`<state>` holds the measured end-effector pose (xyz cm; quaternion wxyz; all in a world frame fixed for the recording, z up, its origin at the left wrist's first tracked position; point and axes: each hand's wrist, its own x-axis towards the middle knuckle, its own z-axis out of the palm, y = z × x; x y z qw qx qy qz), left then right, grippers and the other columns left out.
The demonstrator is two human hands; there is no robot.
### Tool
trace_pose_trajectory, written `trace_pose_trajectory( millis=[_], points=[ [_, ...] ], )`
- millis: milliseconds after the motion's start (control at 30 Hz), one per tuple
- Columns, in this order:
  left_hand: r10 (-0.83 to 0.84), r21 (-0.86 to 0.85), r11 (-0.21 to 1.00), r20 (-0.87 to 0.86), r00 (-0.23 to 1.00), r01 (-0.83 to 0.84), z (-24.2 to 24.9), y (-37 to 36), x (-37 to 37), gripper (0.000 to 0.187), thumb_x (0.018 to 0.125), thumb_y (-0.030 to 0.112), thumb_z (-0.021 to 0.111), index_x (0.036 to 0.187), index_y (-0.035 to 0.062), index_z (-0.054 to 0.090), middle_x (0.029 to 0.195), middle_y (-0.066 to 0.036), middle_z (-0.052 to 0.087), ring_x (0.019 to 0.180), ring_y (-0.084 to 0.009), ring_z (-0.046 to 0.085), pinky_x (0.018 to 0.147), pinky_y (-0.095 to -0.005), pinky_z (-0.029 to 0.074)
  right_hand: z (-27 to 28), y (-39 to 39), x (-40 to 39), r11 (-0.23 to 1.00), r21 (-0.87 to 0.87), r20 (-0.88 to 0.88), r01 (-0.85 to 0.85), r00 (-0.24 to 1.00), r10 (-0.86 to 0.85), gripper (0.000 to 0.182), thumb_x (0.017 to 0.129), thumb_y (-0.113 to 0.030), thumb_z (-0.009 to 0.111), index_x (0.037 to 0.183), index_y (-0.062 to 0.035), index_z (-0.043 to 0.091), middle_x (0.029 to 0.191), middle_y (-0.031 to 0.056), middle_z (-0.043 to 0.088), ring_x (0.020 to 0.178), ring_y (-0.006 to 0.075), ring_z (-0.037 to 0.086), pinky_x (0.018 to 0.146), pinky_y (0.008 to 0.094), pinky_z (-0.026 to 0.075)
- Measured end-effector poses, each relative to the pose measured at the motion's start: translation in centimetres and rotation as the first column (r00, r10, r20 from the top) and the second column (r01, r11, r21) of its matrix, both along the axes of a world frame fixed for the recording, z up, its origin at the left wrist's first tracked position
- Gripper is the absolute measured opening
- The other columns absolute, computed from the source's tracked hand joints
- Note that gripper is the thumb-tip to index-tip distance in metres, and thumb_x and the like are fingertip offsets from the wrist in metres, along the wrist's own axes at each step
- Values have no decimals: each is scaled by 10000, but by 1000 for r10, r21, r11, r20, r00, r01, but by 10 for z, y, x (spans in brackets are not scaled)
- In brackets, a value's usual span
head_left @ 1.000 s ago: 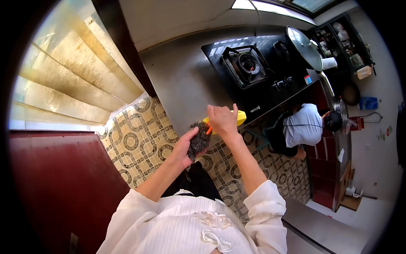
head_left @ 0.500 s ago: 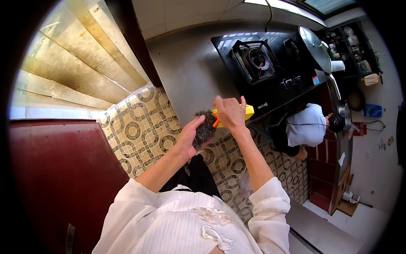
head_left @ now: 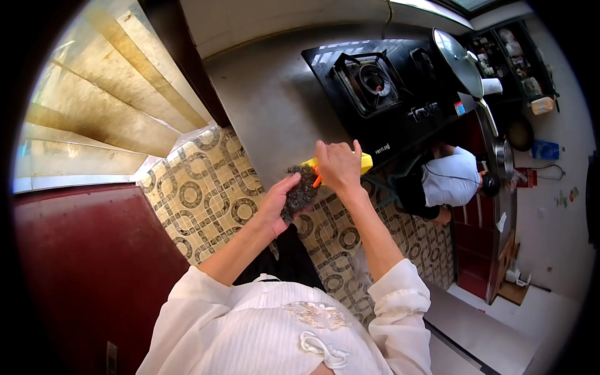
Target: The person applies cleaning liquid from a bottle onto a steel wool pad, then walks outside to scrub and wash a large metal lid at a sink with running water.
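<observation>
Dark grey steel wool point(head_left: 300, 192) lies in my left hand point(head_left: 273, 205), with the thumb across its near side and the fingers behind it. My right hand point(head_left: 339, 165) is wrapped around a yellow bottle point(head_left: 367, 163) with an orange part at its top end. That orange part point(head_left: 317, 175) points down at the steel wool and sits right at its edge. Most of the bottle is hidden behind my right fingers. Both hands are in front of my body, near the front edge of the steel counter point(head_left: 275, 94).
On the counter is a black gas stove point(head_left: 369, 87), with a glass-lidded pan point(head_left: 459, 59) at its right. A person in a light shirt point(head_left: 451, 178) bends low at the right. Patterned floor tiles point(head_left: 206, 194) and a dark red panel point(head_left: 94, 250) lie to the left.
The view has shifted slightly, so the stove and counter sit a little further left. My hands keep their holds, and the bottle's orange end is slightly lower and closer against the steel wool.
</observation>
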<state>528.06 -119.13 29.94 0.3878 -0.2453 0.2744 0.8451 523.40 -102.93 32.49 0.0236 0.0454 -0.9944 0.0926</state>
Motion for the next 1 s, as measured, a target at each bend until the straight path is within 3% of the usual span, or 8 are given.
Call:
trace_pose_trajectory(
  millis=[133, 367, 433, 500, 633, 800, 867, 1000],
  points=[
    [11, 93, 996, 30, 999, -14, -6, -13, 4, 303, 959, 282, 537, 1130, 36, 579, 986, -114, 675, 825, -228, 672, 659, -374, 567, 8, -1, 1, 998, -56, 43, -9, 999, 12, 529, 972, -373, 336, 794, -45, 711, 821, 121, 692, 935, 320, 613, 1047, 600, 258],
    [147, 148, 976, 83, 986, -158, 7, -59, 6, 302, 955, 300, 551, 1099, 40, 605, 976, -128, 681, 832, -265, 677, 649, -397, 574, -8, 2, 1, 979, -204, -137, -15, 990, -14, 471, 968, -380, 363, 749, -111, 682, 797, 69, 691, 905, 276, 639, 1037, 621, 270],
    [207, 115, 970, 67, 976, -214, 12, -53, 6, 301, 950, 299, 557, 1112, 48, 598, 966, -114, 679, 822, -256, 676, 644, -396, 577, -11, 3, 4, 981, -189, -204, -33, 979, -6, 456, 968, -369, 366, 752, -111, 674, 794, 64, 689, 883, 284, 641, 1036, 619, 271],
    [126, -199, 969, -124, 984, -150, 14, -43, 7, 304, 949, 299, 556, 1123, 52, 588, 968, -110, 675, 823, -245, 672, 631, -387, 578, -8, 2, 4, 971, -237, -225, -31, 974, -24, 466, 965, -366, 367, 733, -108, 678, 787, 72, 690, 856, 296, 643, 1036, 614, 272],
    [107, -52, 993, -35, 994, -109, 5, -11, 5, 286, 951, 286, 548, 1116, 54, 573, 979, -120, 667, 842, -243, 662, 645, -399, 573, -7, -2, 3, 950, -313, -228, 9, 970, -84, 515, 966, -372, 356, 676, -103, 685, 764, 96, 690, 832, 317, 639, 1030, 599, 283],
    [100, 69, 992, 27, 995, -101, -5, 1, 11, 298, 955, 314, 541, 1100, 58, 591, 927, -114, 674, 822, -246, 660, 646, -401, 558, -9, -1, 1, 995, -85, -350, -59, 936, 26, 135, 857, -194, 485, 794, -135, 590, 682, 102, 662, 720, 318, 653, 890, 648, 375],
    [77, 47, 996, 47, 996, -79, -2, -15, 19, 285, 953, 340, 532, 1050, 86, 619, 866, -85, 684, 728, -227, 665, 605, -389, 555, -10, -4, 2, 995, -93, -377, -39, 926, 1, 209, 886, -234, 465, 794, -139, 626, 714, 97, 672, 755, 306, 647, 910, 644, 365],
    [249, 5, 968, 72, 966, -250, 6, -61, 30, 323, 957, 347, 514, 1076, 65, 616, 923, -86, 668, 821, -239, 647, 671, -394, 534, 2, -1, 0, 966, -255, -152, 48, 984, -89, 465, 968, -352, 367, 772, -124, 721, 779, 120, 695, 789, 310, 646, 1041, 592, 284]
  ],
)
